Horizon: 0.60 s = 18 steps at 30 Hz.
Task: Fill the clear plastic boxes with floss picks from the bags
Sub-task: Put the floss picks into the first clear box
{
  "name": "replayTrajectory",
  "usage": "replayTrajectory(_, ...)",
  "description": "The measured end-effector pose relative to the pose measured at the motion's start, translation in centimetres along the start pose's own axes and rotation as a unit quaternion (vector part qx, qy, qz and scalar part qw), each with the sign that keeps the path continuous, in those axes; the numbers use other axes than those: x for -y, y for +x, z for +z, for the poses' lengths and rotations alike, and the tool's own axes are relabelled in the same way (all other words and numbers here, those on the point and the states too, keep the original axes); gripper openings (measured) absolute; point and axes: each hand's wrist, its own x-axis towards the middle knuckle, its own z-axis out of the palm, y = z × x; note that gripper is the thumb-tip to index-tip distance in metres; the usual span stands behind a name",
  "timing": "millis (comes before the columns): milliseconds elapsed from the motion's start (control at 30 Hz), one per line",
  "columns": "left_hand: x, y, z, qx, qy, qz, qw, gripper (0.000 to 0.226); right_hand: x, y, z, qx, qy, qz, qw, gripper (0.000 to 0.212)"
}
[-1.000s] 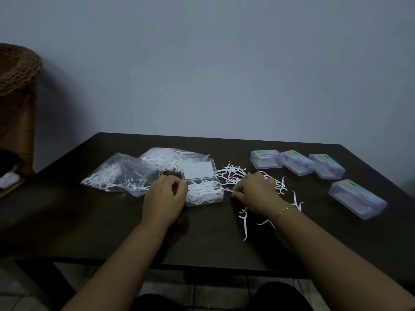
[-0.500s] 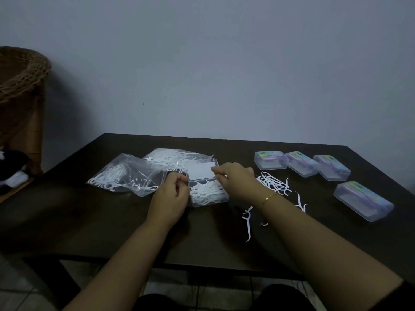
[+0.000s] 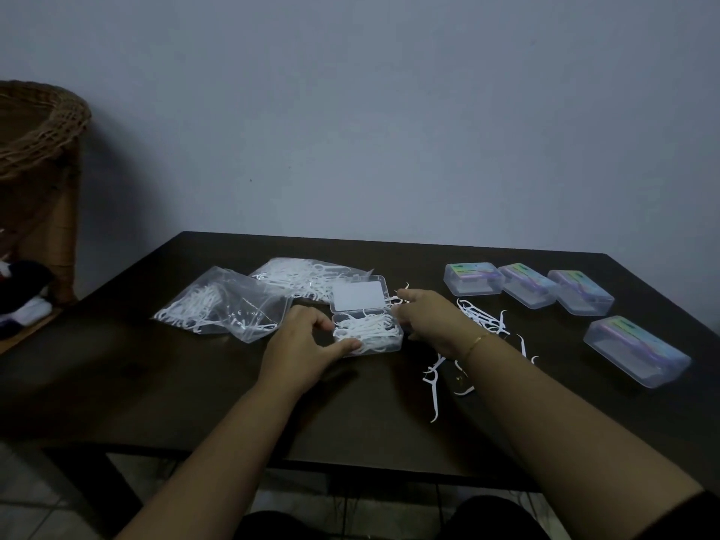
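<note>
Here, 2 bags (image 3: 226, 305), 4 closed boxes (image 3: 472, 278); left hand (image 3: 304, 344) grips open box (image 3: 368, 335), right hand (image 3: 428, 317) touches it.

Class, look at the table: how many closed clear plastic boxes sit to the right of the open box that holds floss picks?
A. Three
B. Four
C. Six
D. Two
B: three closed boxes stand in a row at the far right and a fourth lies nearer, all right of the open box.
</note>
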Motion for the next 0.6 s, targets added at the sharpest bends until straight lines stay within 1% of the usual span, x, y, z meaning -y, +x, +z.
replayTrajectory(67,0.20,0.11,0.05,-0.005,-0.004,0.008,1.000,0.033,-0.11,-0.05,0.10,0.001,0.001,-0.005,1.000,0.044)
replayTrajectory(200,0.38,0.30,0.15,0.010,0.011,0.014,1.000,0.027,-0.27,-0.09,0.25,0.011,-0.002,-0.007,1.000,0.027)
replayTrajectory(333,0.55,0.36,0.22,0.032,0.009,0.022,0.999,0.028,-0.38,-0.05,0.21,0.015,0.002,-0.009,1.000,0.028)
replayTrajectory(467,0.58,0.25,0.16,0.032,-0.004,0.034,0.999,0.029,-0.51,-0.20,0.22,0.017,0.025,-0.002,1.000,0.024)
replayTrajectory(600,0.50,0.11,0.16,0.024,-0.036,0.030,0.999,0.040,-0.79,-0.29,0.12,0.025,0.039,-0.008,0.999,0.025)
